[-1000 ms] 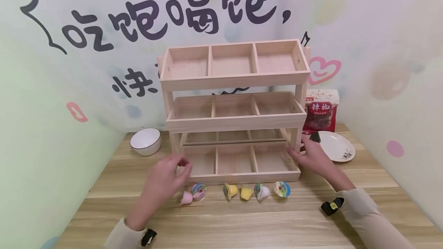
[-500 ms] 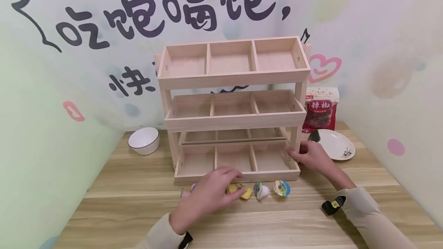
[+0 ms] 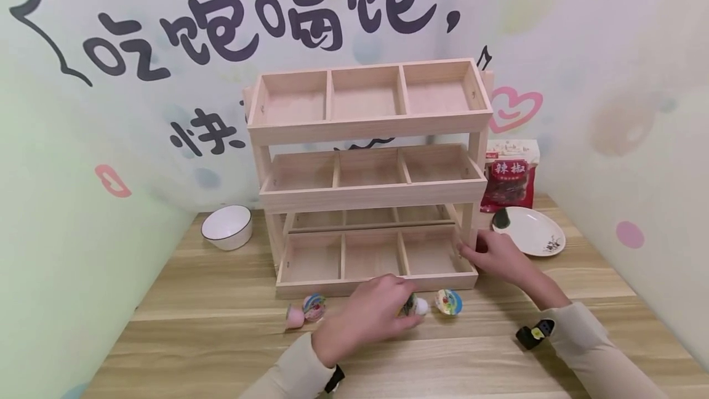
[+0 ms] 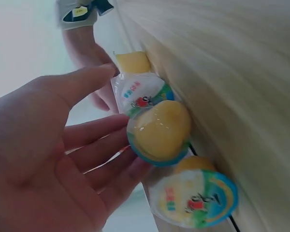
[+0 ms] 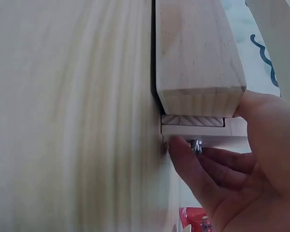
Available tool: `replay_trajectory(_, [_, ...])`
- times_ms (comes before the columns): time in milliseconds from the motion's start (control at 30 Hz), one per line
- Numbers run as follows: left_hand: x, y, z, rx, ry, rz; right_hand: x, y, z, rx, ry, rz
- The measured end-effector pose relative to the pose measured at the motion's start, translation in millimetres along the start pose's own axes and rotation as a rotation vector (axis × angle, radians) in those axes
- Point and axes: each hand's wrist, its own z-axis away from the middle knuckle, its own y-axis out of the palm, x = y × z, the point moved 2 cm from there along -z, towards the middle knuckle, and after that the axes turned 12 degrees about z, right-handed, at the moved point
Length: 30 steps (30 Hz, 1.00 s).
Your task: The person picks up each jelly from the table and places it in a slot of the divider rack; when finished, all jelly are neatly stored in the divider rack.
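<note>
A three-tier wooden rack (image 3: 371,199) with divided trays stands on the table. Several small jelly cups lie in a row before it, among them a pink cup (image 3: 295,318), a purple-lidded one (image 3: 314,308), a white one (image 3: 422,306) and one with a blue-rimmed lid (image 3: 448,302). My left hand (image 3: 371,313) is over the middle of the row and hides the yellow cups in the head view. In the left wrist view its extended fingers reach the rim of a yellow jelly cup (image 4: 162,131). My right hand (image 3: 495,255) grips the rack's lower right side, thumb in front, beside a metal fastener (image 5: 197,146).
A white bowl (image 3: 227,226) sits left of the rack. On the right a white plate (image 3: 534,233) lies in front of a red bag of dried chilli (image 3: 509,177). Walls (image 3: 61,276) border the wooden table (image 3: 183,337) on the left, right and back.
My left hand has moved right, from the rack's lower left corner to the middle of the jelly cup row. The right hand keeps its grip on the rack. The view has shifted slightly.
</note>
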Motion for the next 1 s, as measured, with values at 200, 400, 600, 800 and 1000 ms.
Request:
replay_trajectory(200, [-1.8, 3.6, -5.5, 0.005, -0.014, -0.026, -1.3, 2.3, 0.4, 0.026, 0.005, -0.004])
replay_trajectory(400, [-1.5, 7.2, -7.6, 0.016, -0.01, -0.003, -2.6, 3.5, -0.5, 0.039, 0.001, -0.008])
replay_trajectory(600, [1.3, 6.4, -9.5, 0.005, 0.028, 0.074, -2.7, 0.8, -2.2, 0.038, 0.012, -0.011])
replay_trajectory(800, [0.1, 4.8, -7.5, -0.005, 0.075, 0.113, -1.6, 1.5, -4.7, 0.042, 0.019, -0.014])
replay_trajectory(1000, [-4.2, -3.9, -9.3, -0.014, 0.123, 0.18, -2.0, 2.1, -2.3, 0.046, 0.021, -0.019])
